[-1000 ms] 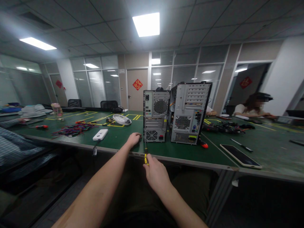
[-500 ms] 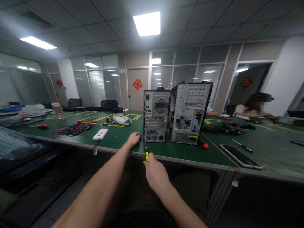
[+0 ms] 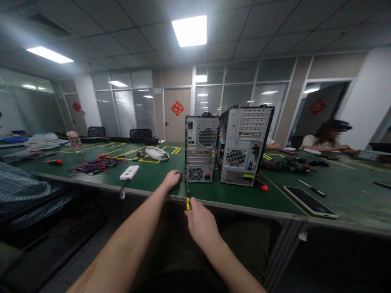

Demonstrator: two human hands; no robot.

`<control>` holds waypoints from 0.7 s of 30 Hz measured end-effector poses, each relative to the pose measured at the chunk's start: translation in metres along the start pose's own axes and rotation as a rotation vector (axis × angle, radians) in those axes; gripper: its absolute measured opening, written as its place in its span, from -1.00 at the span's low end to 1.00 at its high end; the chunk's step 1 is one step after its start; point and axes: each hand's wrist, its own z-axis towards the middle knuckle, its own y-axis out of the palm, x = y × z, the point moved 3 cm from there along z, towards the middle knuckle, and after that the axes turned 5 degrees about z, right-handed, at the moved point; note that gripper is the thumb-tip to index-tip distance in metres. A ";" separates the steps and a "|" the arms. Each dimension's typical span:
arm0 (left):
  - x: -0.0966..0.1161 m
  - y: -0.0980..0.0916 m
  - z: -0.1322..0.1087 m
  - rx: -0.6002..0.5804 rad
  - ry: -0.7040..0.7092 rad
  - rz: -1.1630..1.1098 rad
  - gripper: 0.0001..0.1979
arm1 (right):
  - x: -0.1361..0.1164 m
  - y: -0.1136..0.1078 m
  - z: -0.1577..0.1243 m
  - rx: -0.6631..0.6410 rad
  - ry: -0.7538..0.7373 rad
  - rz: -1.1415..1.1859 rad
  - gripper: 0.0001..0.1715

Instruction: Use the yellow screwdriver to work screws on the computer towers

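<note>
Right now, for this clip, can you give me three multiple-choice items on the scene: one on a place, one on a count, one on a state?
1. Where does the left hand rest?
A. On the green table beside the smaller computer case
B. On the tablet
C. On the white fan

2. How many computer cases stand on the table?
A. One
B. Two
C. Four

3. What is the right hand doing?
A. Lying open and flat
B. Gripping a yellow-and-black screwdriver
C. Holding a cup

Answers:
1 A: the hand sits on the table at that case's lower left corner.
2 B: the smaller case and a larger case stand side by side.
3 B: the fingers close round the handle at the table edge.
</note>
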 end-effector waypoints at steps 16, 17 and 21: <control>0.001 0.000 -0.001 0.002 0.004 0.003 -0.62 | -0.003 -0.004 -0.001 0.016 -0.009 -0.001 -0.68; 0.001 0.000 0.000 0.003 0.004 0.001 -0.62 | -0.003 -0.004 -0.002 0.018 -0.012 0.018 -0.68; 0.001 0.000 -0.001 0.009 -0.004 0.006 -0.62 | -0.004 -0.004 0.000 0.012 0.024 0.161 -0.73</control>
